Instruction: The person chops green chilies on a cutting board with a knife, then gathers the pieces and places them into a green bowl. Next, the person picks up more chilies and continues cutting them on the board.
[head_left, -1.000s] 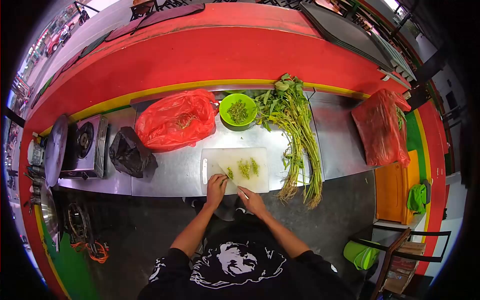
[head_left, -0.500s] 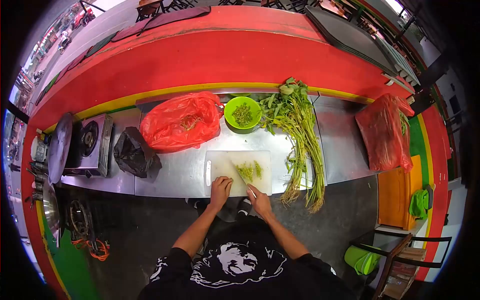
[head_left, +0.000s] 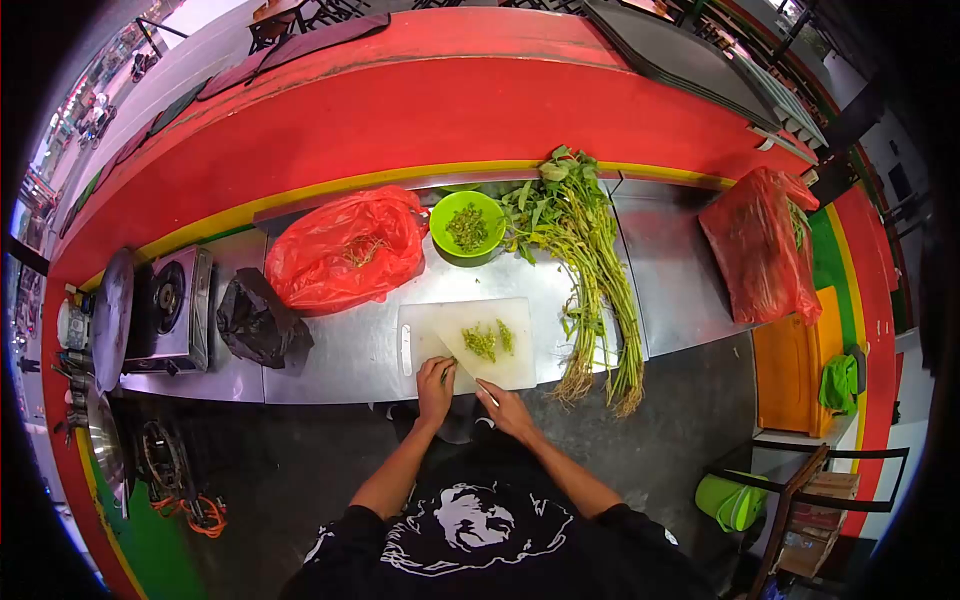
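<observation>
My right hand (head_left: 506, 411) is closed on the handle of a knife (head_left: 466, 368), whose blade points up and left over the white cutting board (head_left: 420, 318). On the board's lower left part, my left hand (head_left: 436, 388) has its fingers closed, with a bit of green showing at the fingertips near the blade. Chopped green pieces (head_left: 479, 343) lie in small piles on the board. Behind it stands a green bowl (head_left: 492, 213) with cut greens inside. Long leafy stalks with roots (head_left: 597, 270) lie to the right of the board.
An open red plastic bag (head_left: 320, 235) and a black bag (head_left: 258, 320) lie left of the board. Farther left is a gas stove (head_left: 172, 300). Another red bag (head_left: 757, 250) stands at the right end, beyond the metal counter's seam. A red wall (head_left: 400, 120) runs behind.
The view has shifted slightly. The knife has moved left, off the chopped pieces and close to my left hand.
</observation>
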